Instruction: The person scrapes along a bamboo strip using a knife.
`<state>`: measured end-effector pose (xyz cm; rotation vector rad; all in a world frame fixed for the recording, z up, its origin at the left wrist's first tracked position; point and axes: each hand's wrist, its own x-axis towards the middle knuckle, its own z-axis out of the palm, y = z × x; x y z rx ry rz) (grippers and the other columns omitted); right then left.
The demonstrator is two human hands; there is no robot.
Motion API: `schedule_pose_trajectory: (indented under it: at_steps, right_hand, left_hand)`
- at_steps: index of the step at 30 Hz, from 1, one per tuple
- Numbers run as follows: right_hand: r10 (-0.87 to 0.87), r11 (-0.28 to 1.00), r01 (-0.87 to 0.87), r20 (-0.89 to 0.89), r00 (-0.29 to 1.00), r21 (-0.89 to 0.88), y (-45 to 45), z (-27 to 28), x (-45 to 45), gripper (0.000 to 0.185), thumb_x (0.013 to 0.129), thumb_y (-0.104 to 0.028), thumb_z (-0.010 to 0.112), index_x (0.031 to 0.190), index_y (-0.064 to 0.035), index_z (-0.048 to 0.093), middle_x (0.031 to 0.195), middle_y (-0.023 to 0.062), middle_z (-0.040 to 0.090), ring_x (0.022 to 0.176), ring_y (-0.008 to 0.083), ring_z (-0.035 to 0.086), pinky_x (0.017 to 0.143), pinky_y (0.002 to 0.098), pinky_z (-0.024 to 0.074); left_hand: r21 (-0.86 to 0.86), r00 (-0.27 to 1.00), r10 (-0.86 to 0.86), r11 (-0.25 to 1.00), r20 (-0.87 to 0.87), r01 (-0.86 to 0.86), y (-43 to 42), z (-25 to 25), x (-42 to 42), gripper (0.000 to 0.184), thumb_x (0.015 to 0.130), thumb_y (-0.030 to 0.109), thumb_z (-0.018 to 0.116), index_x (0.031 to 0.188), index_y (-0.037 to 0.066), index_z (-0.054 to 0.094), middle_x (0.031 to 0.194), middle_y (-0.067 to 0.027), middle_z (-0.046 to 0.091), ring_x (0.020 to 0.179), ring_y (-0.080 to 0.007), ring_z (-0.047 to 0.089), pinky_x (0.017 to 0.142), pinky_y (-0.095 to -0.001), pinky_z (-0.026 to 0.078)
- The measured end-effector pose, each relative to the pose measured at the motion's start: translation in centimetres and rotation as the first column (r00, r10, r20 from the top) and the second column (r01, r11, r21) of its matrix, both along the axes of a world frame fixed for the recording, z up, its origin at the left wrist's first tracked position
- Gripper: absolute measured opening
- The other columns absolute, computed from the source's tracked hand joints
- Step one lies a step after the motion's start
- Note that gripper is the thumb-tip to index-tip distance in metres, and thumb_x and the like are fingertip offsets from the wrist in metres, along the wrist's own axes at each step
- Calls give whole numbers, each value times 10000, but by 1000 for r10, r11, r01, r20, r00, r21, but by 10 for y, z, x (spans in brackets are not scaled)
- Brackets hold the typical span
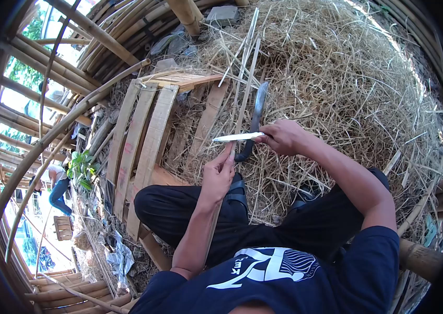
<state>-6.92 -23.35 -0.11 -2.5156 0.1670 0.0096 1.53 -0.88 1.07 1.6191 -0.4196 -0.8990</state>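
My left hand [219, 175] is closed around a long, thin bamboo strip [242, 112], which runs up past the fingers and back along my forearm. In my right hand [282, 137] is a knife, its handle hidden by the fingers. The bright knife blade [236, 137] points left and lies across the strip just above my left hand; whether it bites into the strip I cannot tell. Behind it is a curved tool like a sickle [257, 107], with a grey blade and a dark bent lower part, held by neither hand.
Pale shavings [331, 68] cover the ground ahead and to the right. A slatted wooden crate [151, 136] stands left of my legs. Several loose strips [247, 44] lie beyond the knife. Bamboo poles [38, 152] form a frame at left, with another person [59, 188] outside.
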Motion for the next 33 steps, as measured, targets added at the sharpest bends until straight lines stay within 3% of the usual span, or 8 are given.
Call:
schedule_pose_trajectory:
  at_steps: [5, 7, 10, 12, 18, 21, 24, 33]
  right_hand:
    - [-42, 995, 29, -133, 990, -96, -17, -21, 8, 328, 936, -377, 475, 896, -93, 635, 754, 179, 639, 689, 338, 624, 627, 458, 489]
    - [-518, 818, 567, -306, 799, 98, -71, -32, 10, 285, 942, -285, 432, 957, -116, 661, 746, 112, 650, 643, 211, 620, 612, 374, 496]
    - [-733, 665, 731, 53, 678, -155, -184, -68, -30, 535, 975, -474, 348, 914, -30, 640, 847, 187, 663, 762, 337, 642, 694, 453, 497]
    - [-819, 571, 821, 83, 568, 7, -198, -54, -31, 570, 989, -475, 330, 884, -1, 628, 792, 182, 646, 679, 327, 610, 629, 456, 461]
    - [-368, 898, 404, -208, 906, 174, -65, 8, 9, 444, 996, -413, 403, 894, -49, 636, 614, 25, 512, 522, 104, 438, 494, 307, 395]
    - [-41, 995, 41, -10, 999, 86, -9, 7, 6, 474, 974, -441, 418, 904, -34, 651, 737, 164, 632, 663, 315, 621, 622, 459, 485]
    - [32, 994, -20, -109, 994, 110, 10, 22, -3, 476, 964, -441, 429, 885, -33, 659, 772, 218, 638, 759, 412, 620, 683, 515, 477]
    - [-19, 1000, 19, 35, 999, -13, -12, -23, -12, 375, 944, -414, 471, 906, -108, 685, 686, 182, 608, 650, 388, 583, 591, 484, 445]
  left_hand:
    - [70, 1000, -14, 997, 9, 13, 17, -6, -6, 400, 999, 152, 473, 1398, 173, 455, 553, 75, 397, 406, -4, 309, 360, -175, 245]
    - [132, 995, -66, 988, -77, 76, 36, 3, -27, 404, 998, 145, 473, 1401, 175, 452, 553, 73, 397, 405, -4, 310, 358, -172, 248]
    - [192, 970, -47, 977, -240, 95, 74, 19, -47, 415, 997, 128, 470, 1409, 165, 438, 552, 65, 397, 400, -8, 318, 350, -168, 256]
    - [194, 978, 43, 981, -202, -3, 89, 24, -36, 417, 1000, 132, 466, 1414, 161, 428, 553, 61, 396, 397, -10, 320, 348, -167, 257]
    - [133, 997, 22, 991, -71, -13, 52, 19, -13, 416, 1007, 169, 462, 1420, 166, 419, 563, 62, 381, 392, -3, 295, 347, -168, 239]
    - [88, 1000, -6, 996, -29, 8, 26, 20, -6, 419, 1006, 181, 466, 1421, 170, 417, 561, 68, 373, 398, 2, 293, 350, -165, 238]
    - [80, 996, -7, 997, -92, 15, 11, 21, -2, 420, 1006, 189, 467, 1422, 170, 416, 562, 73, 370, 402, 3, 286, 355, -166, 228]
    - [42, 975, -75, 995, -211, 85, -6, 5, -7, 416, 1009, 179, 453, 1423, 192, 418, 574, 84, 304, 401, -3, 245, 351, -174, 195]
